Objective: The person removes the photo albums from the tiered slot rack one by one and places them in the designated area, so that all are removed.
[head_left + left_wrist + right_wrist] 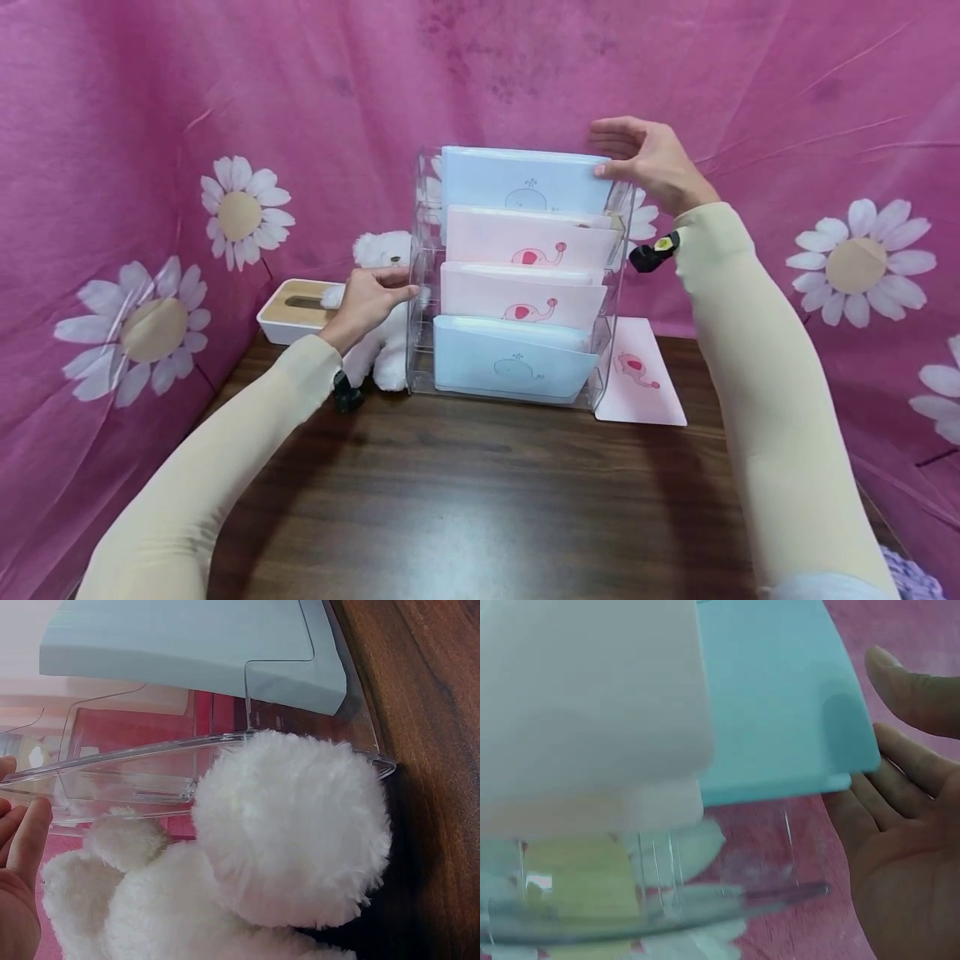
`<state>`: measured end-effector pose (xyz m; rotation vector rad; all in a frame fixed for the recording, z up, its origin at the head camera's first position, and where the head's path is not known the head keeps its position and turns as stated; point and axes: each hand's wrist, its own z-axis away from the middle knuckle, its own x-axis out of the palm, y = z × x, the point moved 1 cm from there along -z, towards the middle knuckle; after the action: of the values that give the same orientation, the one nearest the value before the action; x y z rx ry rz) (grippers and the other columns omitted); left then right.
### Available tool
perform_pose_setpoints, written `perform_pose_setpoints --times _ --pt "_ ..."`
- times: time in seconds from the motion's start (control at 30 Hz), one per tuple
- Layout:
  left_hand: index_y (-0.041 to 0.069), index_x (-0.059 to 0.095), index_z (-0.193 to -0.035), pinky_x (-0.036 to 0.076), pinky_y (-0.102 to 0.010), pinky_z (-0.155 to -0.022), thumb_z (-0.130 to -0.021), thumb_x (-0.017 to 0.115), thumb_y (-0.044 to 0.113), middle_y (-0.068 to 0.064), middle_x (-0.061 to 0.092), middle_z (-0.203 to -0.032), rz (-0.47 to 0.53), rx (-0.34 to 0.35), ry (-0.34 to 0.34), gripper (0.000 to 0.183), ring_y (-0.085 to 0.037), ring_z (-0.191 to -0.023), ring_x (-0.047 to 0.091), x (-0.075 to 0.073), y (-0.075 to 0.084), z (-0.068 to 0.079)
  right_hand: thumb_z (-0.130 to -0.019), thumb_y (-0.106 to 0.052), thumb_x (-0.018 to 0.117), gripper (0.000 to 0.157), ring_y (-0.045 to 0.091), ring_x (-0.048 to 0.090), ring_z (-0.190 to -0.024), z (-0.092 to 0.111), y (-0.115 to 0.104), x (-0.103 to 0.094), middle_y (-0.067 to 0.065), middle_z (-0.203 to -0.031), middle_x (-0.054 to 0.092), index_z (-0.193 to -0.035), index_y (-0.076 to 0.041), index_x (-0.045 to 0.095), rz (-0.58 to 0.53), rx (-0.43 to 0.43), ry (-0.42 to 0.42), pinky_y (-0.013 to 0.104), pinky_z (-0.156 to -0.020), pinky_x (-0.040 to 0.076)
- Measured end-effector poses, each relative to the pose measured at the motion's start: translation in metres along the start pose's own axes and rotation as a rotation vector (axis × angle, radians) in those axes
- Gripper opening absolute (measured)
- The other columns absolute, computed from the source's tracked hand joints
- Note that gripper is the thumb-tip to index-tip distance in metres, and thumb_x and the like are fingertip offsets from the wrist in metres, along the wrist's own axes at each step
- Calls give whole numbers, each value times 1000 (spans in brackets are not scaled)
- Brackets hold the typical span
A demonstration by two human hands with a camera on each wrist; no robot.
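Observation:
A clear plastic tiered rack (pixel 414 333) stands upright on the table. Blue whale-printed booklets fill its top and bottom tiers, including the top blue booklets (pixel 487 179) and bottom blue booklets (pixel 480 367). Between them sit two tiers of pink booklets (pixel 487 237) printed with a red elephant. My left hand (pixel 367 304) pinches the rack's left side edge between thumb and fingers. At the top right corner, my right hand (pixel 648 158) is spread around the top blue booklets, its thumb apart from them and its fingers behind in the right wrist view.
A white plush toy (pixel 390 350) leans close to the rack's left side. Behind it is a white tissue box (pixel 288 332) with a wooden lid. A pink elephant card (pixel 641 383) lies flat right of the rack. Pink flowered cloth (pixel 487 75) surrounds the brown table (pixel 465 492).

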<state>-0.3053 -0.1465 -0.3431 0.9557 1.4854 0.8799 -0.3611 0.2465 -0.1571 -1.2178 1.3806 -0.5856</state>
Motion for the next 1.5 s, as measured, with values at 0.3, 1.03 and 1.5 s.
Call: perform_pose_setpoints --times 0.3,1.03,1.5 --pt "9 70 -130 52 -42 -108 -88 81 24 -12 69 -133 -2 4 3 46 -25 -132 60 1 1 -1 -86 2 77 62 10 68 -116 -16 0 14 8 -147 60 -143 -7 57 15 39 -68 14 -88 56" --pt "8 69 -130 53 -42 -107 -87 81 24 -13 68 -133 11 19 1 47 -27 -128 63 0 0 -2 -87 -2 78 48 13 71 -96 -25 5 36 0 -116 73 -133 -13 68 128 125 18 19 -79 60" --pt "7 69 -130 52 -42 -109 -87 81 24 -12 67 -135 24 20 0 47 -25 -132 60 -1 -3 -2 -87 -2 78 43 12 72 -97 -25 4 42 2 -119 74 -127 -17 73 198 114 95 22 -82 62"
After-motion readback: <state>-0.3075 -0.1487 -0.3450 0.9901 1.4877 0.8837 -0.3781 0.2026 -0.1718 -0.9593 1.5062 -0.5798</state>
